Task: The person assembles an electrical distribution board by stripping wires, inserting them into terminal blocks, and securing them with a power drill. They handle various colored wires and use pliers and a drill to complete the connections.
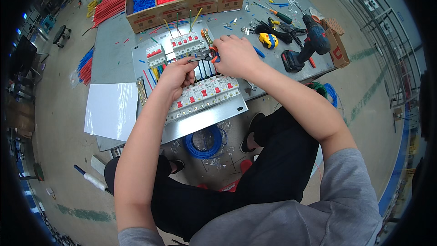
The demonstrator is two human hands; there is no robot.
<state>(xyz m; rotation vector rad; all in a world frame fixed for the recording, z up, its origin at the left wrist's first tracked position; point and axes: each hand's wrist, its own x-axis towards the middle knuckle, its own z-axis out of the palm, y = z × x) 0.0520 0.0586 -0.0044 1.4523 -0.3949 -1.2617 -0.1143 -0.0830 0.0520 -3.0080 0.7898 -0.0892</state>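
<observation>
A pair of pliers (205, 56) with orange and dark handles is gripped in my right hand (237, 55), its jaws pointing left over a metal mounting plate (200, 125). Close to the jaws, the fingers of my left hand (173, 78) are pinched together; what they hold is too small to make out. Below both hands runs a row of circuit breakers (204, 92) with red switches. Another breaker row (187, 41) sits farther back, with thin coloured wires standing up behind it. A separate breaker (155, 53) is at the left. Dark wires run between the rows, partly hidden by my hands.
Cardboard bins (182, 7) of blue, red, green and yellow pieces stand at the back. To the right lie a cordless drill (314, 41), a tape measure (268, 40) and a screwdriver (283, 17). A white sheet (110, 109) lies left; a blue wire coil (187, 142) is below.
</observation>
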